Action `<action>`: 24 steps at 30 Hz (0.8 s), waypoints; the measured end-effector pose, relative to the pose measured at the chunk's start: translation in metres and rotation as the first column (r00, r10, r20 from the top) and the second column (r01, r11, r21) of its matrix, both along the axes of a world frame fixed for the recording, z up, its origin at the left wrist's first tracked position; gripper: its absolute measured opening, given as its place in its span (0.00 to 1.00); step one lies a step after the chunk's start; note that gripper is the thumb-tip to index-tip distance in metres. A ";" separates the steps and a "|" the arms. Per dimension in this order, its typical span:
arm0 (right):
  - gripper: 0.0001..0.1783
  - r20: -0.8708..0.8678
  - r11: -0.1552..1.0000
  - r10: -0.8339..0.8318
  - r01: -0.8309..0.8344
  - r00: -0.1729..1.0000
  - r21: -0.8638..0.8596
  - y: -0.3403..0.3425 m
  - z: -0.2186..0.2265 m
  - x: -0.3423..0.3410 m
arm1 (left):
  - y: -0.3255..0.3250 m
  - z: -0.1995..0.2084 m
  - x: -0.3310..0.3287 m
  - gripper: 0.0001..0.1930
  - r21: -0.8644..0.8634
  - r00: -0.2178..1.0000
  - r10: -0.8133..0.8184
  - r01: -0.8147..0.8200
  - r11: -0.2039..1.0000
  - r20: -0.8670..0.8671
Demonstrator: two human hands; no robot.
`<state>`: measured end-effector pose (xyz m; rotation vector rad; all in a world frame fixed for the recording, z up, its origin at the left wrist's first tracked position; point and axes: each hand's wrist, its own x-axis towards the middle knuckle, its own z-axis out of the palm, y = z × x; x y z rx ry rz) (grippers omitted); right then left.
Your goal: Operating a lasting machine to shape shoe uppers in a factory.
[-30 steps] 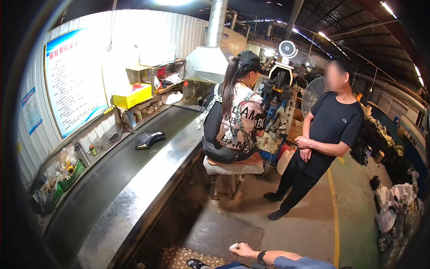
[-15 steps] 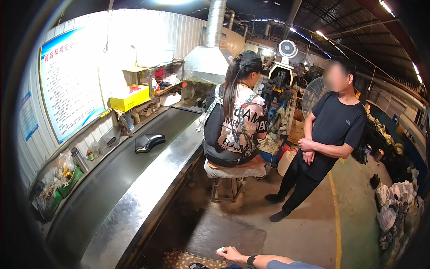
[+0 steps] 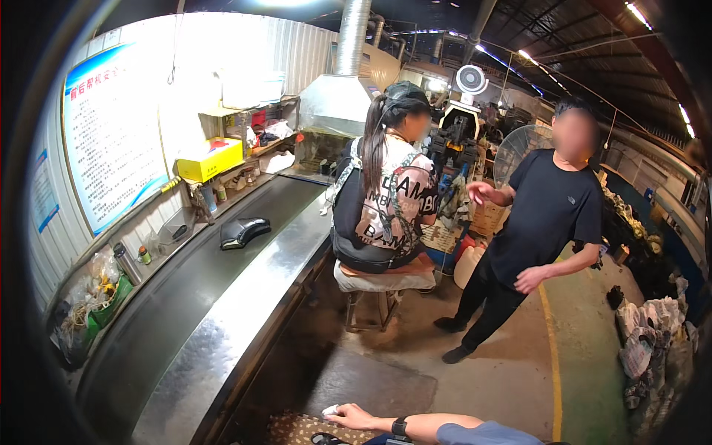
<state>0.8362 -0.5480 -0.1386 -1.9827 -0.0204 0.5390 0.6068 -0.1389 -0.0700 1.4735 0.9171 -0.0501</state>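
Note:
My right hand [image 3: 354, 417] reaches in from the lower edge, a dark watch on its wrist. Its fingers are closed on a small white object [image 3: 331, 410], too small to tell its kind. Below it lies a brown spotted mat or cushion [image 3: 293, 429], with part of a dark sandal [image 3: 326, 439] beside it. My left hand is out of view. On the dark conveyor belt [image 3: 170, 289] to the left sits a black, curved, shiny piece [image 3: 245, 233], well away from my hand.
A metal strip [image 3: 222, 319] runs along the belt. One person [image 3: 386, 200] sits on a padded stool [image 3: 382, 278] ahead; another [image 3: 552, 215] stands to the right. Shelves hold a yellow box [image 3: 210, 159]. Bagged piles [image 3: 653, 334] line the right side.
My right hand has moved left with the white object. The standing person's hands have come apart, one raised. The view has shifted slightly.

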 end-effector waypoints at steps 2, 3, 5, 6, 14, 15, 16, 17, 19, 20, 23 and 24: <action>0.25 0.026 0.999 -0.006 0.005 1.000 0.045 0.005 0.004 0.004 | -0.004 0.000 0.002 0.37 -0.008 1.000 -0.013 0.013 1.000 0.000; 0.25 0.037 0.999 0.011 -0.013 0.999 0.047 0.006 0.005 0.006 | -0.006 0.001 0.005 0.37 -0.014 1.000 -0.018 0.018 1.000 0.001; 0.26 0.018 0.995 0.041 -0.043 0.999 0.091 0.007 0.022 0.007 | -0.008 0.002 0.002 0.37 -0.022 1.000 -0.013 0.012 1.000 -0.006; 0.26 0.017 0.995 0.041 -0.043 0.999 0.092 0.005 0.023 0.008 | -0.009 0.003 0.002 0.37 -0.024 1.000 -0.008 0.007 1.000 -0.008; 0.24 0.041 0.992 0.083 -0.087 0.996 0.095 0.007 0.044 0.005 | -0.025 0.026 -0.003 0.36 -0.063 0.998 0.054 -0.054 0.997 0.009; 0.23 0.099 0.985 0.154 -0.160 0.983 0.062 0.021 0.052 0.007 | -0.026 0.030 -0.007 0.36 -0.071 0.997 0.072 -0.071 0.995 0.015; 0.22 0.071 0.967 0.203 -0.211 0.977 0.143 0.039 0.086 0.008 | -0.029 0.033 -0.011 0.36 -0.082 0.994 0.109 -0.108 0.991 0.017; 0.23 0.230 0.932 0.261 -0.307 0.937 0.193 0.051 0.076 0.013 | -0.036 0.038 -0.004 0.36 -0.100 0.995 0.098 -0.095 0.990 0.027; 0.20 0.340 0.876 0.266 -0.374 0.902 0.306 0.093 0.058 0.022 | -0.047 0.047 0.003 0.36 -0.130 0.995 0.091 -0.085 0.988 0.041; 0.20 0.235 0.812 0.392 -0.454 0.890 0.365 0.119 0.096 0.022 | -0.047 0.051 -0.005 0.36 -0.140 0.990 0.139 -0.133 0.981 0.036; 0.32 -0.025 0.718 0.434 -0.328 0.901 0.614 0.167 0.116 0.012 | -0.058 0.066 -0.007 0.36 -0.187 0.981 0.192 -0.183 0.965 0.031; 0.37 -0.244 0.689 0.446 -0.157 0.861 0.707 0.176 0.135 0.005 | -0.059 0.071 -0.008 0.36 -0.202 0.975 0.222 -0.214 0.956 0.021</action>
